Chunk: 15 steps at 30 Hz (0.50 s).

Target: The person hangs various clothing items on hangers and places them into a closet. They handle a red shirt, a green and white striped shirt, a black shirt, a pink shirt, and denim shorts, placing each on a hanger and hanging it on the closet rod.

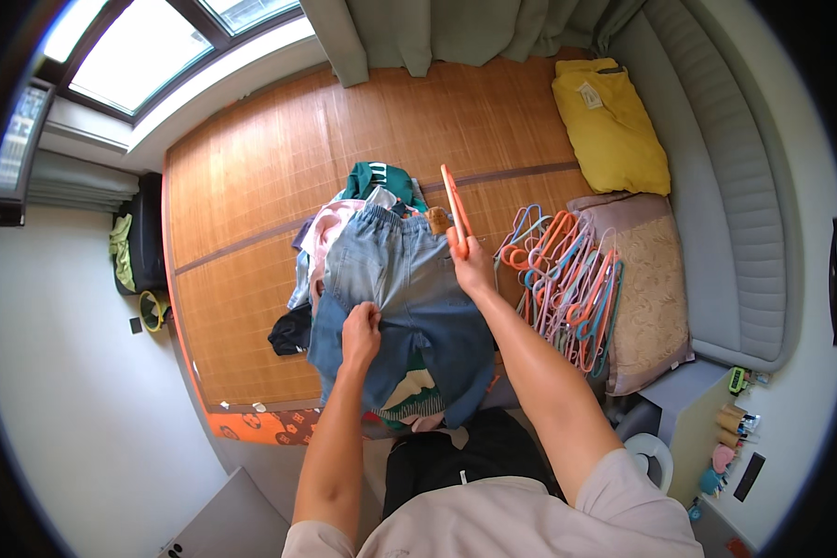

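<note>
Blue faded jeans [398,256] with an elastic waist lie spread over a heap of clothes, waist toward the far side. My left hand [361,333] is closed at the left leg of the jeans, its fingers curled on the denim. In my right hand [472,267] is an orange clothes hanger [452,200], held up edge-on at the right of the waistband. A brown patch or tag [438,220] shows beside the waist. From under the jeans stick out a green garment [395,184], a pink one [325,232] and a black one [291,332].
Many coloured hangers [567,279] lie piled at the right, against a beige pillow [649,288]. Beyond is a folded yellow bundle [610,126]. All rest on a bed with a brown woven mat [242,200]. A padded grey headboard [725,167] borders the right side.
</note>
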Each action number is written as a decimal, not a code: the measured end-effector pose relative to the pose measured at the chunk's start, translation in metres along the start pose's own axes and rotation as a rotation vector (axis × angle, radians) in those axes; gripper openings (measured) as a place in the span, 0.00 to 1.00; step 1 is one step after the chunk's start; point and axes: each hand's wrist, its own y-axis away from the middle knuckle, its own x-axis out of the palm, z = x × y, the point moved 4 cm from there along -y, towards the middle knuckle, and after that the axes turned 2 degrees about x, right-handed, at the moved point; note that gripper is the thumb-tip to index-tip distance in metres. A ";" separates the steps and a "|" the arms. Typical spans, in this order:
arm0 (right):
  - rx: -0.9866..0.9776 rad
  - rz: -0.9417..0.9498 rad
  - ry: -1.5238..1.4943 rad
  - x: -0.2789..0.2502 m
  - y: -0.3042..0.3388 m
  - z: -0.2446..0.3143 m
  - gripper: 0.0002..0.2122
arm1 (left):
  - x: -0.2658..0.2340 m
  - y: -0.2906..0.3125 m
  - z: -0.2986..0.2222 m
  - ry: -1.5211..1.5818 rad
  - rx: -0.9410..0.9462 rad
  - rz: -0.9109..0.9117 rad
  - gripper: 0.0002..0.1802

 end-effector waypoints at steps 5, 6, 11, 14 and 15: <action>0.168 0.183 -0.013 0.014 0.010 -0.009 0.13 | -0.016 0.015 0.015 0.013 0.005 -0.088 0.04; 0.213 0.185 -0.084 0.006 0.015 -0.007 0.12 | -0.019 0.019 0.013 -0.007 0.003 -0.100 0.04; -0.080 -0.078 -0.278 -0.048 0.083 0.042 0.15 | -0.022 0.032 -0.034 0.051 0.109 -0.167 0.07; -0.001 -0.024 -0.456 -0.066 0.135 0.068 0.16 | -0.006 0.043 -0.086 0.486 0.032 -0.002 0.21; -0.028 -0.049 -0.500 -0.068 0.152 0.075 0.17 | -0.004 0.043 -0.097 0.697 -0.122 0.050 0.21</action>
